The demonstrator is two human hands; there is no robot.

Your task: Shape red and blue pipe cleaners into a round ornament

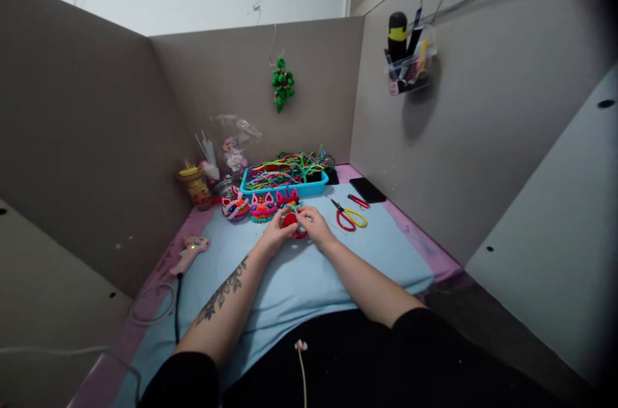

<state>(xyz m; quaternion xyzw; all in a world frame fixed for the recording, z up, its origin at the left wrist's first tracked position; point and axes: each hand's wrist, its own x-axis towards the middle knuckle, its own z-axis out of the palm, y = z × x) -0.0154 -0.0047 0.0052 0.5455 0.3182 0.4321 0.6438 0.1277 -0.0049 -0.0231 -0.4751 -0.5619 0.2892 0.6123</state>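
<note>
Near the middle of the table, my left hand (276, 233) is closed round a red craft piece (290, 220), which looks fuzzy like pipe cleaners. From the other side my right hand (313, 228) pinches at the same piece, its fingertips touching the upper edge where a light teal strand (292, 208) shows. The far side of the piece is hidden by my fingers. Just beyond my hands stand colourful animal-head figures with pointed ears: a red and white one (235, 205), a pink one (262, 207) and a red one (288, 197).
A blue tray (304, 190) heaped with pipe cleaners stands behind the figures. Scissors (351, 217), a small red tool (358, 201) and a phone (367, 190) lie to the right. At left are a pink glue gun (190, 253) with its cable and a cup (197, 188). Grey partitions surround the table.
</note>
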